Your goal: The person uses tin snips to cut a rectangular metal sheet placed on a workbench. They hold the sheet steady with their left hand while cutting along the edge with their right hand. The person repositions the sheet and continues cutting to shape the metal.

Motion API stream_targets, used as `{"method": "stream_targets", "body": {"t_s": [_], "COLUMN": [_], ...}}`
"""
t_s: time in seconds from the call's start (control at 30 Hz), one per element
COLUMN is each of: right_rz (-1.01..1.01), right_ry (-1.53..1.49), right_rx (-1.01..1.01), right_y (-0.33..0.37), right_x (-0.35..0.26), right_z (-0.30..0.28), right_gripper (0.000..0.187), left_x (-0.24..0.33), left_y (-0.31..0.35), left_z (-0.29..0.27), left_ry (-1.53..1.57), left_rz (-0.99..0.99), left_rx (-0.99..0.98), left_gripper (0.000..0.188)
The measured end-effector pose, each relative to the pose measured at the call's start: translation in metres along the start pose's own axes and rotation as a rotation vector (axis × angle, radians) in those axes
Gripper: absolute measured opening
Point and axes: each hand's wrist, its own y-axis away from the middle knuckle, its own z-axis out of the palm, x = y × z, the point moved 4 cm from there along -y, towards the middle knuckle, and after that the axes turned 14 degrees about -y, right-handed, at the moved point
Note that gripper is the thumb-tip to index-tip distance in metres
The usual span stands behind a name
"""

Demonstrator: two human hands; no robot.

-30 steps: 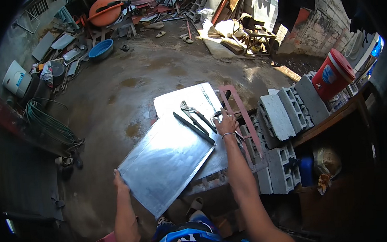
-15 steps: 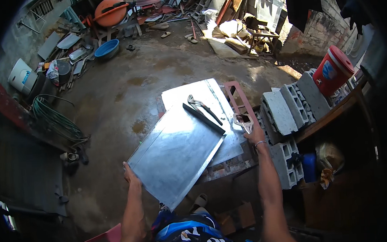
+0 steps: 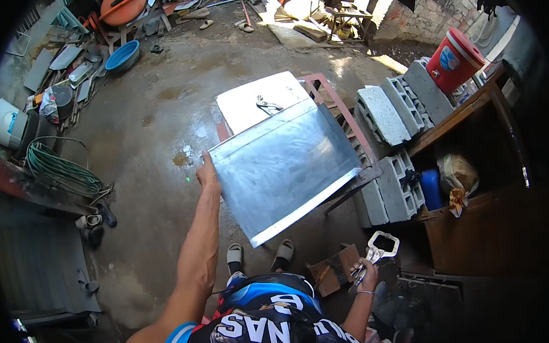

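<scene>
Sheet metal panel [image 3: 284,171] lies tilted across the bench [image 3: 245,104], left hand [image 3: 207,174] clenched on its near-left edge, steadying it; right hand [image 3: 364,278], low beside the body, grasps locking pliers [image 3: 377,250].

Sunlit concrete floor [image 3: 153,147] with damp patches; grey blocks [image 3: 396,101] beside a wooden bench [image 3: 465,106]; brick wall [image 3: 435,17] behind.
</scene>
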Motion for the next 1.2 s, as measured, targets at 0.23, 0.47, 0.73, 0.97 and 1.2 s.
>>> {"method": "stream_targets", "body": {"t_s": [0.23, 0.47, 0.73, 0.97, 1.2], "right_rz": [-0.129, -0.263, -0.148, -0.128, -0.228], "right_ry": [0.615, 1.207, 1.317, 1.554, 1.615], "right_rx": [-0.055, -0.430, -0.516, -0.470, -0.457], "right_y": [0.097, 0.125, 0.147, 0.166, 0.169], "right_x": [0.002, 0.007, 0.056, 0.089, 0.111], "right_z": [0.007, 0.130, 0.166, 0.188, 0.202], "right_gripper": [0.023, 0.030, 0.032, 0.034, 0.033], "left_x": [-0.010, -0.010, -0.005, -0.058, -0.092], "left_y": [0.022, -0.007, 0.129, 0.169, 0.138], "left_z": [0.048, 0.008, -0.087, -0.122, -0.104], "left_ry": [-0.329, -0.770, -0.361, -0.575, -0.517], "left_rz": [0.147, 0.467, 0.569, 0.419, 0.454], "left_rx": [-0.158, -0.138, -0.451, -1.115, -1.186], "left_gripper": [0.067, 0.073, 0.034, 0.039, 0.043]}}
